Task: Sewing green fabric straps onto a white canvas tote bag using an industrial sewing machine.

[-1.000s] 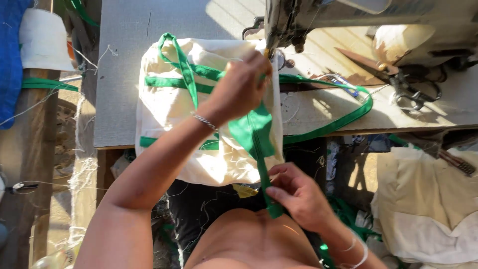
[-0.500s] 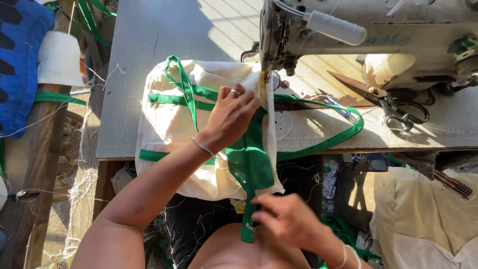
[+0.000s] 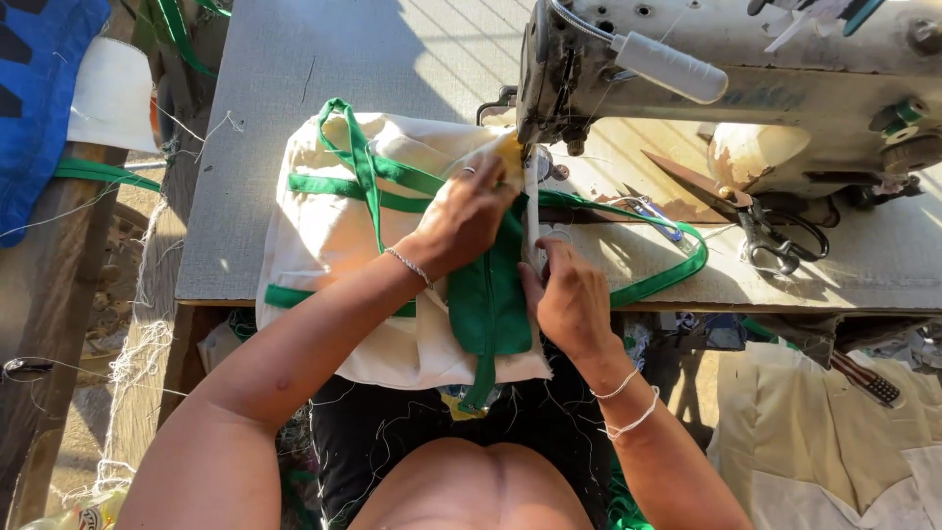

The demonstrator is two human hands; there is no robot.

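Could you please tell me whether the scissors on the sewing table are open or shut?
Shut. The scissors lie flat on the table beside the sewing machine, both blades together in one point and the two handle loops side by side.

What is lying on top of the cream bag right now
On the cream bag lie green straps and a green panel. The left hand presses near the needle and the right hand holds the panel's edge. The cloth beneath the hands is hidden.

Both arms reach forward, hands close together, near touching.
The left hand (image 3: 466, 218) lies palm down, fingers stretched ahead, a bracelet at the wrist. The right hand (image 3: 569, 299) sits just beside it, fingers curled downward, bands circling its wrist.
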